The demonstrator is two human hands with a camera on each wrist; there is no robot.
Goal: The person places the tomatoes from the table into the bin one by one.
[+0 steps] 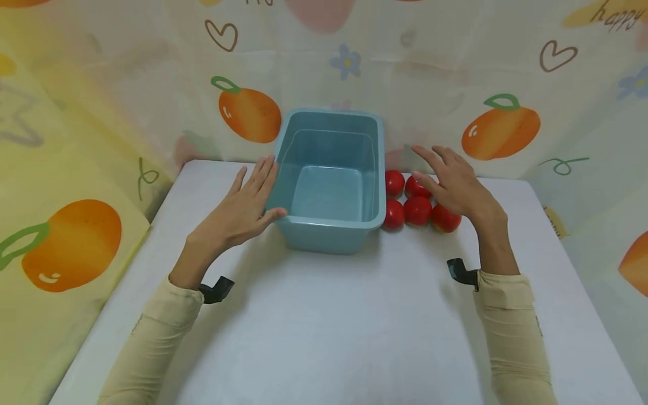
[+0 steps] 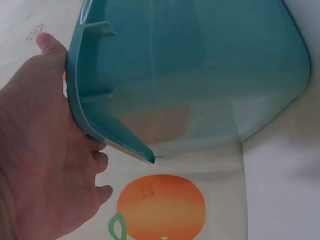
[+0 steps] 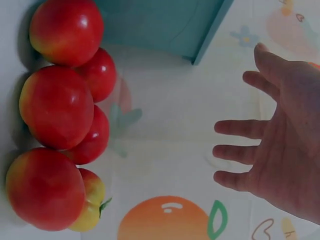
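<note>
A light blue plastic bin [image 1: 324, 237], its inside bare in the head view, stands near the back of the table. My left hand [image 1: 240, 211] touches the bin's left rim with fingers stretched out; the left wrist view shows the hand [image 2: 45, 135] flat along that rim, fingertips partly hidden behind it. To the right of the bin sit several red apples [image 1: 417, 211], yellowish in places, in two rows. Over them hovers my right hand [image 1: 453, 183], fingers spread and holding nothing. In the right wrist view that hand [image 3: 285, 135] is apart from the apples [image 3: 57, 107].
The white table [image 1: 324, 332] ends at the back against a patterned cloth [image 1: 405, 90] printed with oranges, hearts and flowers. More cloth hangs at the left and right sides. A black wrist mount [image 1: 216, 290] sits on the left wrist, another mount [image 1: 462, 273] on the right.
</note>
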